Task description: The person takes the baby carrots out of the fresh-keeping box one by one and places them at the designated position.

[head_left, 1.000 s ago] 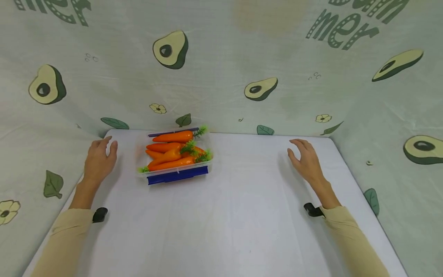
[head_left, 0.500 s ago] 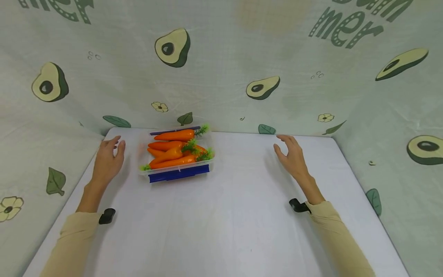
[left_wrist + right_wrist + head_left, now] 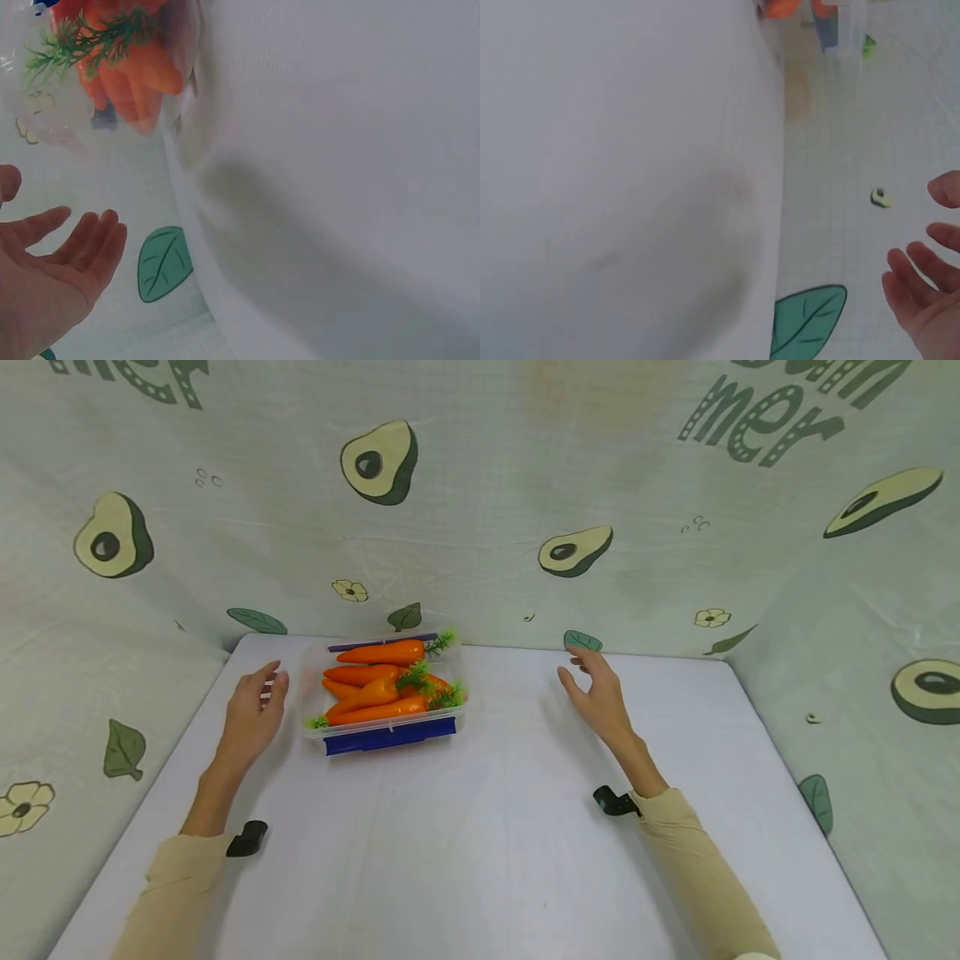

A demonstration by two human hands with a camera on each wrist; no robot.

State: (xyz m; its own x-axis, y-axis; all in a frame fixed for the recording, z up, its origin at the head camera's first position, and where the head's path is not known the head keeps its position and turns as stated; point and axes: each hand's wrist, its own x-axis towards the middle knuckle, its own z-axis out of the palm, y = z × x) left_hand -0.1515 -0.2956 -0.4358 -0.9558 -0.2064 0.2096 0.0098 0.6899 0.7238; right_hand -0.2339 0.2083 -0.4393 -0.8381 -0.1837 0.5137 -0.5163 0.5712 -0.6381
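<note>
A clear plastic container [image 3: 311,693] with blue clip flaps [image 3: 390,737] stands at the back left of the table. Several orange carrots [image 3: 375,695] with green leafy tops lie inside it. Just left of the container hovers my left hand [image 3: 253,714], fingers relaxed, holding nothing and not touching it. Farther off, to the right of the container, my right hand [image 3: 600,702] is held above the table with loosely bent fingers and nothing in them. In the left wrist view the carrots [image 3: 124,67] show through the container wall, apart from the left fingers [image 3: 97,240].
A white-covered table [image 3: 480,843] lies under both hands. Behind it and at the sides hangs a pale green cloth [image 3: 465,485] printed with avocados, leaves and flowers. Small black cameras [image 3: 247,839] sit at both wrists.
Both hands have moved inward: the left one rightward, closer to the container, and the right one leftward across the table. The container and carrots have stayed in place.
</note>
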